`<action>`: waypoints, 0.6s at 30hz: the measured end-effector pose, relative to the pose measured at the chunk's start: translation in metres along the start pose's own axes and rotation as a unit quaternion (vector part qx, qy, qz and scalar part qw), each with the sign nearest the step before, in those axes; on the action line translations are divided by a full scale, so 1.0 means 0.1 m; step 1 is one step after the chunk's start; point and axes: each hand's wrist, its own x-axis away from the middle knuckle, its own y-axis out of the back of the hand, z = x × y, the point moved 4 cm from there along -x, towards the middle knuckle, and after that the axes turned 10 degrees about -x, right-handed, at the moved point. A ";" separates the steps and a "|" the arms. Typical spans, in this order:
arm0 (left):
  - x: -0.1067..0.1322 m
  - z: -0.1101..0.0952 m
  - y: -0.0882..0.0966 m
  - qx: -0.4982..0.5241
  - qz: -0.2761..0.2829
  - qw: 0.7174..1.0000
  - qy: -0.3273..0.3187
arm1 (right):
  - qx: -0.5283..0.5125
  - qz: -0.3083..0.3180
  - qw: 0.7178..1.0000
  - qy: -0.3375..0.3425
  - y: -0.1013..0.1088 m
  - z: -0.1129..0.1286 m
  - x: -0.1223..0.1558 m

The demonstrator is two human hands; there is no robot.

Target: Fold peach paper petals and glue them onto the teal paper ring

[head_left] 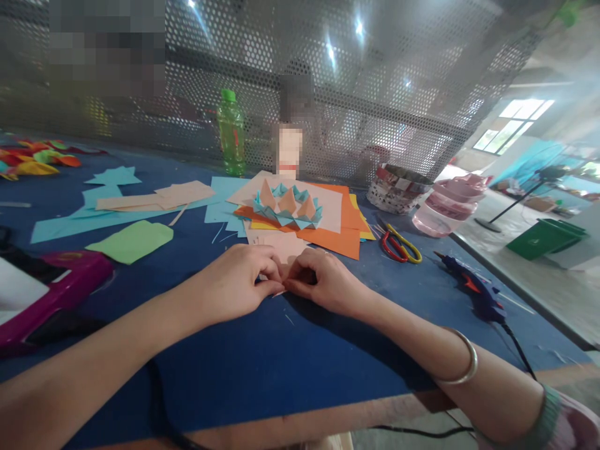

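Observation:
My left hand and my right hand meet fingertip to fingertip above the table, both in a closed pinch. A thin pale edge of paper shows between the fingers; most of it is hidden, and I cannot tell whether it joins the peach sheet just behind. Beyond the hands, a folded paper ring of blue points with peach points inside rests on stacked orange, yellow and peach paper.
Red-and-yellow-handled scissors and a blue glue gun lie to the right. A pink jug, a woven basket and a green bottle stand behind. At left are a magenta device and green paper.

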 end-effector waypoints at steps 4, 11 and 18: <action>-0.01 0.03 -0.04 0.015 -0.013 1.000 0.014 | 0.005 0.002 1.000 -0.006 0.00 0.00 0.00; -0.03 0.04 -0.07 0.026 0.005 0.999 0.026 | 0.010 0.002 1.000 -0.012 0.00 0.00 -0.01; -0.05 0.10 -0.09 0.068 0.045 0.996 0.029 | 0.009 0.004 1.000 -0.013 0.02 0.01 -0.01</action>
